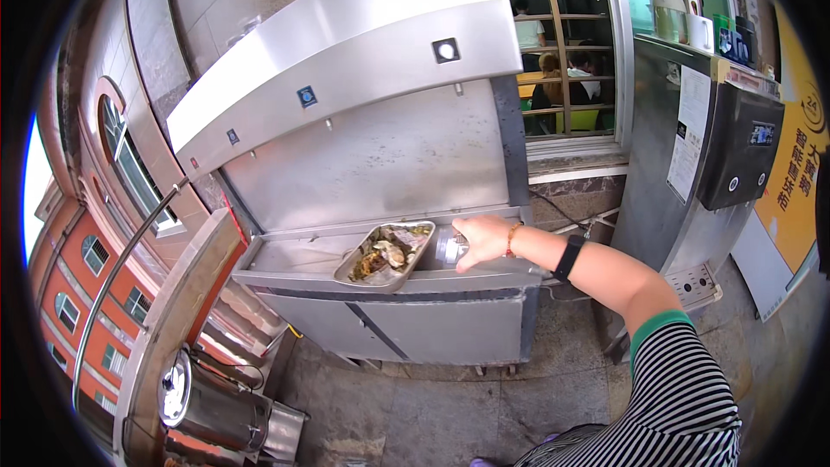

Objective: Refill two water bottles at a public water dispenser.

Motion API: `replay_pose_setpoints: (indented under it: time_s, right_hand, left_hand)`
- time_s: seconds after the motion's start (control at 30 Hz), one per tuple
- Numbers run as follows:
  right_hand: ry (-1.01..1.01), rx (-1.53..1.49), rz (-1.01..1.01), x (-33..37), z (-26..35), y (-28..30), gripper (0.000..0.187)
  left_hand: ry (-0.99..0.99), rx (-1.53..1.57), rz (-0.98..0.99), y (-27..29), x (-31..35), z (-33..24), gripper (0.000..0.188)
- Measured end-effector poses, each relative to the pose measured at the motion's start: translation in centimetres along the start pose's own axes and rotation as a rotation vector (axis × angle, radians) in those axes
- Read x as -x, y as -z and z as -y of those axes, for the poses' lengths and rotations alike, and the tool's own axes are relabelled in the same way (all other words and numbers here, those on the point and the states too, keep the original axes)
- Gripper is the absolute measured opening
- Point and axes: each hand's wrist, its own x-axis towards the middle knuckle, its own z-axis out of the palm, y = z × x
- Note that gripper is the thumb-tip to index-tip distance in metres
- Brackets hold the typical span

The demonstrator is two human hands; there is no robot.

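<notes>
The wide silver trough sink (281, 278) is smooth metal, kinda like stainless, and the flat grey back panel (380, 160) behind it is dull metal with specks all over. The curved silver hood (363, 52) above is way glossier. The shallow rectangular silver tray (383, 288) is shiny metal too; the clear round container (443, 246) to its right is see-through and glossy, can't tell if plastic or glass. Near right, the black-and-white striped sleeve (679, 376) is matt cloth. Near left, the silver cylindrical pot (225, 411) is polished metal.
</notes>
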Motion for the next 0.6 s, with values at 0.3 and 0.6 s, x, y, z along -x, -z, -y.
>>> replay_pose_setpoints:
  time_s: [0.3, 0.6]
  right_hand:
    - [-0.153, 0.8, 0.164, -7.8, -0.1, -5.7, 0.067]
    - [-0.059, 1.172, 0.029, -11.0, 0.3, -6.4, 0.05]
  left_hand:
    - [0.114, -0.015, 0.223, -2.3, -11.3, -6.5, 0.04]
    - [0.162, -0.092, 0.413, -7.8, -20.4, -6.9, 0.035]
